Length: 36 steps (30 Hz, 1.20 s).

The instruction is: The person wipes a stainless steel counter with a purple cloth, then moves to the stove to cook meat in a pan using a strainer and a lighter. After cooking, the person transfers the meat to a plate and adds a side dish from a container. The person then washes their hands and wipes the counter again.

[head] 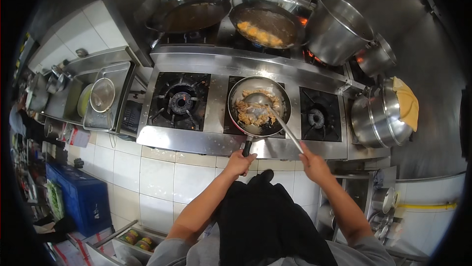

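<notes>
A frying pan (259,129) with a black handle rests on the middle burner of a steel range. My left hand (239,163) grips its handle at the range's front edge. In my right hand (314,164) is the long handle of a metal ladle (285,128), whose bowl lies in the pan. Browned, chopped food (250,118) is spread around and under the ladle's bowl; what kind it is, I cannot tell.
Behind the range stand a wok of oil with frying orange pieces (260,34), a second wok (195,17) and a tall stockpot (335,34) beside flames. Bare burners (180,102) (316,118) flank the pan. Steel bowls (379,118) with a yellow cloth (405,104) stand right; a strainer (102,95) lies on a tray left.
</notes>
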Available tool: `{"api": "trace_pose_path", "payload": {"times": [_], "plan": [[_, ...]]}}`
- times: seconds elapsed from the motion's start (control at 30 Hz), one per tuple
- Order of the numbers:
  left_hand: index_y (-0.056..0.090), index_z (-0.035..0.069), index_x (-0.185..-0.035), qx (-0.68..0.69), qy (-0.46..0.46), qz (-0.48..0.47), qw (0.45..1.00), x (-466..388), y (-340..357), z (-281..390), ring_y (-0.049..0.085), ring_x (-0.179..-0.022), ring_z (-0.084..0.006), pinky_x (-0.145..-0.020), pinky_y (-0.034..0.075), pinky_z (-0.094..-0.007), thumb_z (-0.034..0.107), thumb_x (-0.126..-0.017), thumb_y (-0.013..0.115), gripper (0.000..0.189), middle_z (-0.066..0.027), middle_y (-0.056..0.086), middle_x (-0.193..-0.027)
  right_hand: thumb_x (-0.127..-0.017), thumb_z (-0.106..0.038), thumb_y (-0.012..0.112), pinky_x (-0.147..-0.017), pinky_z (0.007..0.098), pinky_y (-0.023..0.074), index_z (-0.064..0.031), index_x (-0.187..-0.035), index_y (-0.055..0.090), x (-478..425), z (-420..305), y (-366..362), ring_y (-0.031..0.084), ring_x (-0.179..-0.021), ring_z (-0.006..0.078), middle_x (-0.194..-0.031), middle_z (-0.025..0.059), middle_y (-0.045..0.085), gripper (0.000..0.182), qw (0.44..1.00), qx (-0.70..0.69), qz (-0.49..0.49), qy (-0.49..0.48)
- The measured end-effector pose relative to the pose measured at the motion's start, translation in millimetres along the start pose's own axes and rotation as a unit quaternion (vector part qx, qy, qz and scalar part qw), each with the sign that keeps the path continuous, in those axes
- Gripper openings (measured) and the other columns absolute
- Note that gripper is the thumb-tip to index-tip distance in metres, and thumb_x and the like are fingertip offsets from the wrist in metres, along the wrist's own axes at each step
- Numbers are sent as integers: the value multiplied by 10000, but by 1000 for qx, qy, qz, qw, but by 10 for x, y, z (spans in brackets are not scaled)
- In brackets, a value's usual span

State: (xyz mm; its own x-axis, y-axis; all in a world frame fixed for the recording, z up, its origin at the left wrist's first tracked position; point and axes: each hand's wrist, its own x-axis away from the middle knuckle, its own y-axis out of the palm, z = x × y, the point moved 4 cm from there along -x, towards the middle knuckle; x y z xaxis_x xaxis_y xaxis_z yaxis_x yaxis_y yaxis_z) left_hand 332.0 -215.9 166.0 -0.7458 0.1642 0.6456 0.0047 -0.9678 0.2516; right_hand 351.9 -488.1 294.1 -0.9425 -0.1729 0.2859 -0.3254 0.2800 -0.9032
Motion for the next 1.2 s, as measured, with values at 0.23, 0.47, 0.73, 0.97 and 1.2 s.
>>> {"api": "trace_pose_path", "payload": {"times": [0.23, 0.47, 0.73, 0.97, 1.2], "plan": [[511, 36, -953, 10, -18, 10, 1000, -10, 84, -38, 445, -380, -124, -338, 333, -307, 252, -931, 729, 308, -19, 491, -596, -1030, -259, 561, -840, 375, 520, -130, -1500, 462, -3, -92, -225, 701, -867, 311, -1039, 272, 691, 497, 955, -282, 0, 95], [504, 42, -943, 2, 8, 3, 1000, -44, 136, 19, 449, -385, -128, -340, 334, -308, 272, -935, 724, 319, -18, 489, -587, -1039, -293, 554, -490, 270, 435, -158, -1521, 449, 35, -64, 462, 475, -526, 100, -710, 31, 529, 512, 932, -349, -15, 94], [513, 50, -908, 29, 18, -14, 999, -95, 109, -25, 456, -392, -119, -343, 347, -305, 253, -928, 737, 303, -14, 484, -578, -1031, -251, 559, -589, 336, 510, -131, -1522, 439, 137, 30, 77, 569, -593, 165, -753, 139, 604, 520, 955, -286, 15, 80], [518, 46, -876, 31, 15, -1, 999, -115, 124, -3, 456, -367, -139, -330, 341, -327, 232, -928, 723, 281, -18, 486, -560, -1042, -268, 534, -487, 291, 442, -154, -1546, 413, 44, -204, 311, 489, -530, 113, -692, 23, 534, 531, 910, -372, -63, 174], [527, 54, -882, -4, 6, 1, 1000, -77, 93, -48, 467, -405, -129, -344, 351, -317, 245, -929, 723, 278, -23, 494, -615, -1037, -283, 552, -539, 310, 490, -104, -1540, 384, 34, -137, 202, 532, -530, 134, -740, 56, 600, 560, 973, -223, 57, 21]]}}
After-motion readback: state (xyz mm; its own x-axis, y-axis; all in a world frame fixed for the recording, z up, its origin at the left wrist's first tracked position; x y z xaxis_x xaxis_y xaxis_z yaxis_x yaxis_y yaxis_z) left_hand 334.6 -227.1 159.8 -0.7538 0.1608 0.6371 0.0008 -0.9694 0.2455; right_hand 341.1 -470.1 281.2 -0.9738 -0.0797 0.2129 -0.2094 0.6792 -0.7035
